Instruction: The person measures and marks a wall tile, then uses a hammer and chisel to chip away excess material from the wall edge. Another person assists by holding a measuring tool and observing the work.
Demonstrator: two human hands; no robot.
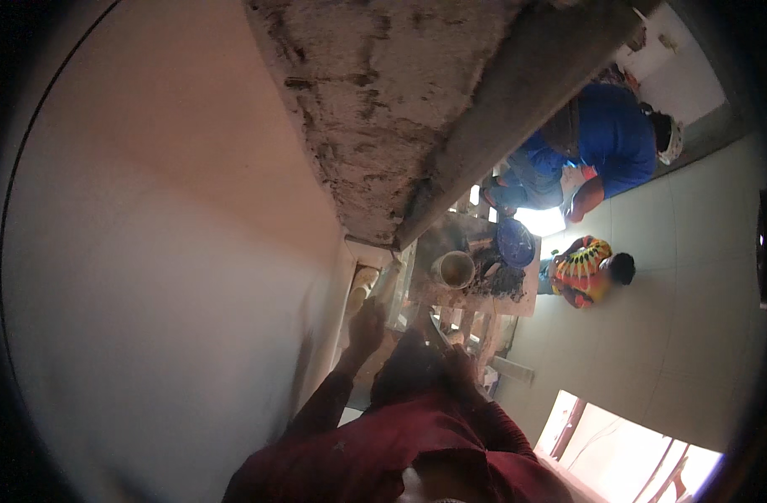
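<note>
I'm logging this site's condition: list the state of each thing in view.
Right hand: closed on a flat tool
Flat tool: held, slanting
Left hand: raised; grip unclear
Bucket: open, material inside
Blue basin: open-topped
Board: smeared with dark material
Concrete surface: rough, stained
Pale wall: smooth

pale wall (165, 251) left; rough grey surface (392, 92) top centre; bright opening (622, 453) lower right
</note>
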